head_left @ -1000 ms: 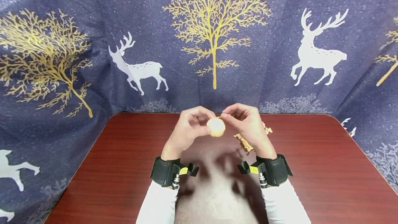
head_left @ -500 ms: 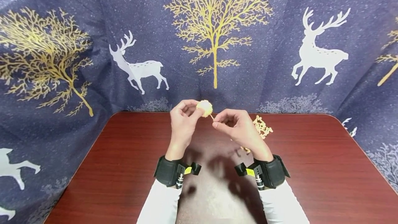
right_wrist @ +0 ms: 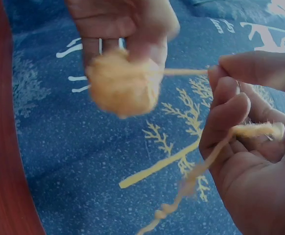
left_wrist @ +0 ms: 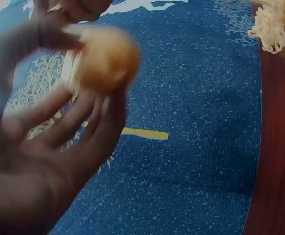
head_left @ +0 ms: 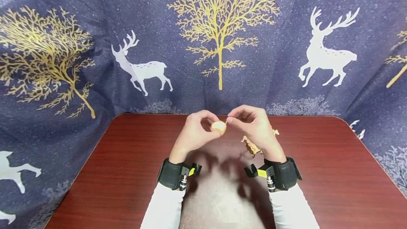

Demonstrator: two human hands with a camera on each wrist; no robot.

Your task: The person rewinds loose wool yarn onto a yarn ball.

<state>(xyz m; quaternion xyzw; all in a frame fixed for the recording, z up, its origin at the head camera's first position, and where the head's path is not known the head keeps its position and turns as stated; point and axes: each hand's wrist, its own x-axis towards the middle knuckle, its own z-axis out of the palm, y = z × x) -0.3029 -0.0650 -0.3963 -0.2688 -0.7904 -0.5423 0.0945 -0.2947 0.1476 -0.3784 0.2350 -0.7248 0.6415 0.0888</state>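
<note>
A pale yellow ball of yarn (head_left: 218,127) is held between the thumb and fingers of my left hand (head_left: 197,131), raised above the far part of the table. In the right wrist view the yarn ball (right_wrist: 124,85) looks round and slightly blurred. A taut strand of yarn (right_wrist: 186,72) runs from it to my right hand (right_wrist: 255,122), whose thumb and forefinger pinch it. More of the strand passes through the curled right fingers and hangs down below them. My right hand (head_left: 252,124) stays just right of the ball in the head view.
A loose, crinkled heap of yarn (head_left: 252,146) lies on the reddish-brown table (head_left: 334,165), partly hidden under my right hand and wrist. Behind the table's far edge hangs a dark blue cloth (head_left: 254,77) printed with trees and deer. Each wrist wears a black camera strap (head_left: 171,174).
The yarn ball rose to the upper left half a second ago and is now back lower, near its first place. My right hand has moved up and right, still pinching the strand.
</note>
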